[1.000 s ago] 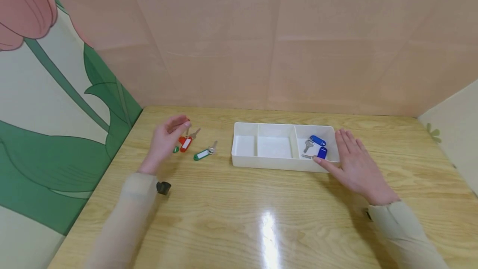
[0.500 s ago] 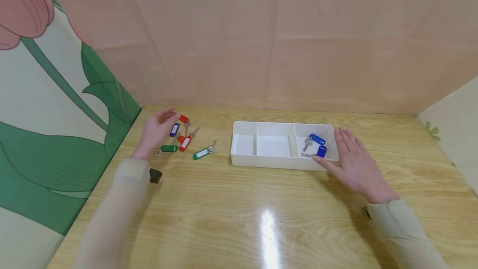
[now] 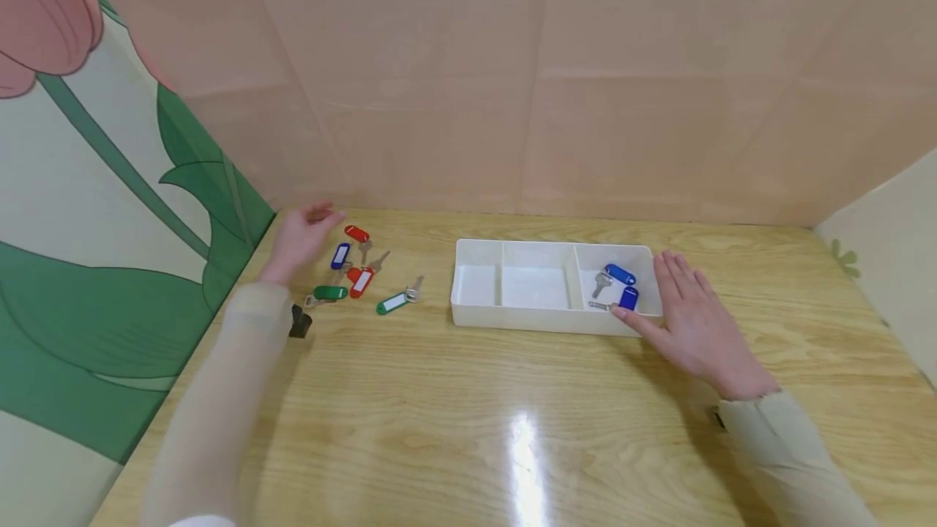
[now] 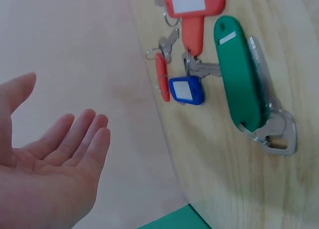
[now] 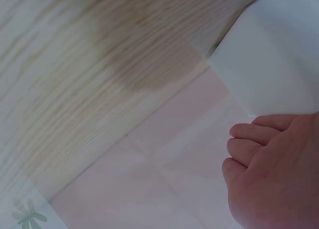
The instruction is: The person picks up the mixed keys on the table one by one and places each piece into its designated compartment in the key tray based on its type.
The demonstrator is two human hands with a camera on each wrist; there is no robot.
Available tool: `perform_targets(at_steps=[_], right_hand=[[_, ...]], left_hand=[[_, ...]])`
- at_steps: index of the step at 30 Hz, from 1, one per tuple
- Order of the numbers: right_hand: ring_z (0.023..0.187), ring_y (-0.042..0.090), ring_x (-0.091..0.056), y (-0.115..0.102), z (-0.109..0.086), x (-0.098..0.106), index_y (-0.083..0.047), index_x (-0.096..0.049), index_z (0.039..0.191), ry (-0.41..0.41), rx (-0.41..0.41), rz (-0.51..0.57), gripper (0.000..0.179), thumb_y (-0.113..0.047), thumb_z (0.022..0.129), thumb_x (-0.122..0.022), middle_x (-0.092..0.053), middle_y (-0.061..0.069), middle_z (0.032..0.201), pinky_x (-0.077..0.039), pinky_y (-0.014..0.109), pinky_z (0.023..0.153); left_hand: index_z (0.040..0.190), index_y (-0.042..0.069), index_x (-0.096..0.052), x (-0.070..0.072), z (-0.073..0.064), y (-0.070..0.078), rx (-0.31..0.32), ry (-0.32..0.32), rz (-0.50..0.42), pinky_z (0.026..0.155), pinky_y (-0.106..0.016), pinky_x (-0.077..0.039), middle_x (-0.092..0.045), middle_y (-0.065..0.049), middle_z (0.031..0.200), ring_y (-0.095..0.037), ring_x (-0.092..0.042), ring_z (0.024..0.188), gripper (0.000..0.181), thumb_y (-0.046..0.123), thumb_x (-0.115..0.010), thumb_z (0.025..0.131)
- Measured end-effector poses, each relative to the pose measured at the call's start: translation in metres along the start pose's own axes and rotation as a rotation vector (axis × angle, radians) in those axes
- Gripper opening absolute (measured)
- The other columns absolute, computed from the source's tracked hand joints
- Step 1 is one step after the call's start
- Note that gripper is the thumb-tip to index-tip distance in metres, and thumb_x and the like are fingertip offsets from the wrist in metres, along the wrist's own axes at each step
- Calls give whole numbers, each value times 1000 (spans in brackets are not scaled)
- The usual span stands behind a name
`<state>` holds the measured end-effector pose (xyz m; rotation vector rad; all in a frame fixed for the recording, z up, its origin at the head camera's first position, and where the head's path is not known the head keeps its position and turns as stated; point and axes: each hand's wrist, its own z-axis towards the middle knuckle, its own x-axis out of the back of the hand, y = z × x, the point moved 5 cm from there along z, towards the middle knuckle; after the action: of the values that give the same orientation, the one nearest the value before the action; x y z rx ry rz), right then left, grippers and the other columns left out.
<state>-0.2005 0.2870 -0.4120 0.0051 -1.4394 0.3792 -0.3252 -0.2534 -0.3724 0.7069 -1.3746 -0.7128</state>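
My left hand [image 3: 296, 242] is raised at the table's back left corner, its fingers loosely bent with nothing in them. Just right of it lie several keys with tags: a red tag [image 3: 357, 233], a blue tag [image 3: 340, 255], another red tag [image 3: 361, 283] overlapping a further red one, and a green tag [image 4: 239, 79]. A second green-tagged key [image 3: 392, 303] lies a little apart. My right hand [image 3: 699, 332] rests against the right end of a white three-part tray [image 3: 542, 320], fingers straight, thumb at the front rim. Two blue-tagged keys [image 3: 620, 274] lie in its right compartment.
The wooden table [image 3: 410, 413] meets a pinkish wall covering [image 3: 542, 104] at the back. A wall with a painted flower [image 3: 88, 137] borders the left side, and a pale wall [image 3: 893, 242] stands at the right.
My left hand has moved back and to the left, away from the keys, uncovering the blue and green tags. My right hand stays against the tray.
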Motion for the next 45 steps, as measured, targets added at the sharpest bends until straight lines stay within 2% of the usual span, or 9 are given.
perform_targets(at_steps=[5,10,17,22,28,34,41,45], right_hand=[[152,43,0,-1,0,1,1,0,161,2,3,-6,106,-64,97,-55,-4,29,165,4,53,121],[152,43,0,-1,0,0,1,-1,160,5,11,-2,106,-63,97,-56,-5,30,164,3,53,121],[151,44,-2,-2,-1,0,2,-1,160,11,7,-3,106,-63,97,-56,-6,30,164,1,55,121],[151,44,-3,-2,-2,0,2,-2,160,13,12,-7,106,-63,97,-56,-6,30,164,0,55,121],[152,43,-2,-2,-2,1,2,-2,161,20,7,-2,105,-63,97,-56,-6,30,164,0,55,121],[152,43,-2,-1,-2,0,2,-2,161,16,8,-4,105,-63,97,-56,-6,30,164,3,53,121],[152,42,0,-2,-2,1,2,-1,160,18,9,-1,105,-62,97,-56,-6,29,164,3,52,121],[152,43,-2,-2,-2,1,1,-1,160,14,5,-3,105,-63,97,-55,-5,30,164,4,52,121]], left_hand=[[148,-3,-47,2,4,-4,8,4,-8,107,-52,-43,-54,-25,141,-39,-52,129,64,41,-59,104],[145,-6,-49,-1,8,-23,33,-6,8,106,-53,-44,-54,-26,141,-41,-53,128,65,42,-60,103],[144,-2,-51,-14,12,-42,117,-25,-5,104,-49,-47,-56,-23,139,-38,-55,125,58,34,-66,101],[144,-3,-50,-22,12,-44,147,-36,-14,105,-49,-46,-55,-24,140,-39,-54,126,55,26,-67,101],[143,-3,-51,-28,13,-44,166,-50,30,103,-50,-48,-56,-25,136,-40,-55,122,54,25,-67,100],[144,1,-52,-26,13,-51,223,-23,28,103,-50,-47,-56,-23,137,-38,-54,123,55,28,-69,99],[140,-1,-56,-23,13,-62,231,-14,52,103,-49,-47,-59,-22,134,-37,-56,121,53,29,-70,99],[139,-2,-57,-23,13,-63,237,-35,79,103,-49,-48,-60,-23,134,-37,-57,121,49,25,-69,100]])
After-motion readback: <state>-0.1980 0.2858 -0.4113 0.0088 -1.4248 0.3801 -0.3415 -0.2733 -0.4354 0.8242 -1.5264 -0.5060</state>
